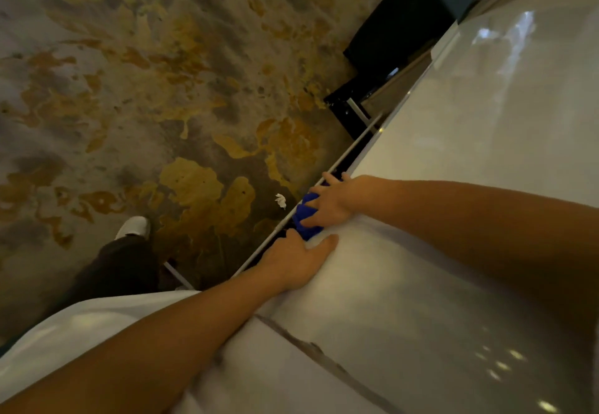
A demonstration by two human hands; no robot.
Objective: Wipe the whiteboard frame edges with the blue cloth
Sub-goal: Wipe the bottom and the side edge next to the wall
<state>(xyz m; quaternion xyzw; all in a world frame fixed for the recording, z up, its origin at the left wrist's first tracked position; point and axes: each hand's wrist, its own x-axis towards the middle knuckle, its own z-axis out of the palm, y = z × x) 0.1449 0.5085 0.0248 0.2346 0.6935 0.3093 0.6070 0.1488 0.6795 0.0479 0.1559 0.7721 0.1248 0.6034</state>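
A person leans over a glossy white whiteboard (453,141), both bare forearms reaching toward its lower edge near the centre of the view; the right hand (334,201) presses a bunched bright blue cloth (304,214) against the thin silver metal frame edge (353,146), fingers curled loosely over the fabric and gripping it; the left hand (296,259), just at 7 o'clock of the cloth and touching it, lies on the board with the thumb stretched flat, its other fingers hooked over the edge and hidden, so their spread cannot be told; at 9 o'clock a small white scrap (280,200) lies on the mottled grey-and-ochre carpet (146,89); a white shoe (134,227) shows at 8 o'clock below a dark trouser leg (120,267).
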